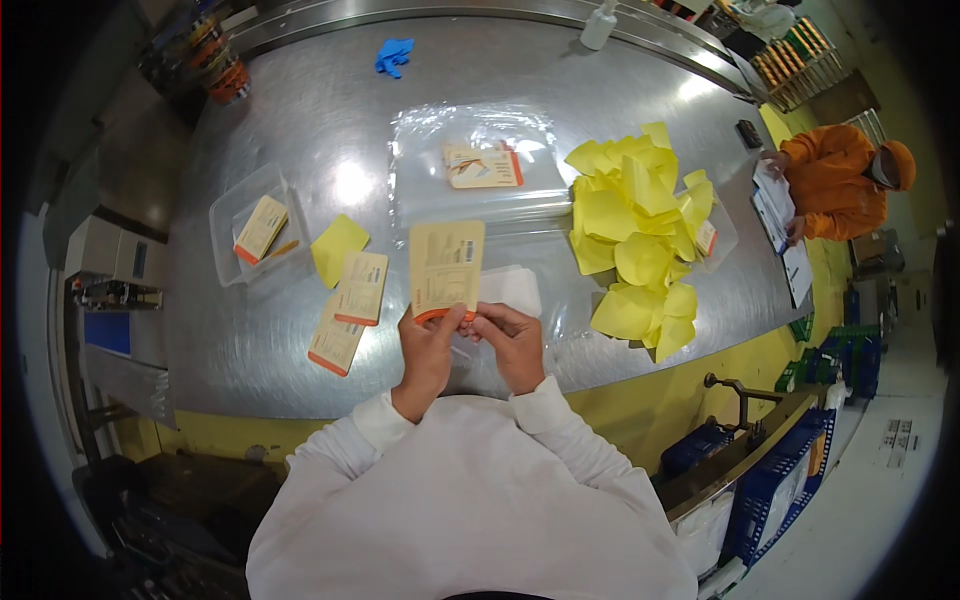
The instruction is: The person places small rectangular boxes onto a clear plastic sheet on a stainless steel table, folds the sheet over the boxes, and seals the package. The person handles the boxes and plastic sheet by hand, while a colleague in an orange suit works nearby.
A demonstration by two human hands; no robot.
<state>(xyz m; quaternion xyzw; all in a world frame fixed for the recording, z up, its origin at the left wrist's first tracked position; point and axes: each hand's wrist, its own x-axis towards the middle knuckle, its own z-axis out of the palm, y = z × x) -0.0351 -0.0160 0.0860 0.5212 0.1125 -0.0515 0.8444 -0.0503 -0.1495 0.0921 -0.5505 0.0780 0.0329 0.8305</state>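
Observation:
Upright in front of me is a beige printed card with an orange lower edge and a barcode. My left hand grips its bottom edge, thumb in front. My right hand is closed at the card's lower right corner, its fingertips meeting the left ones; some fingers are hidden. Behind my right hand lies a small stack of white sheets. To the left, two piles of similar cards, a nearer one and an upper one, overlap beside a yellow sheet.
Clear plastic bags lie ahead with cards on them. Crumpled yellow sheets are heaped on the right. A clear tub stands left, a blue glove and spray bottle far off. A person in orange holds a clipboard.

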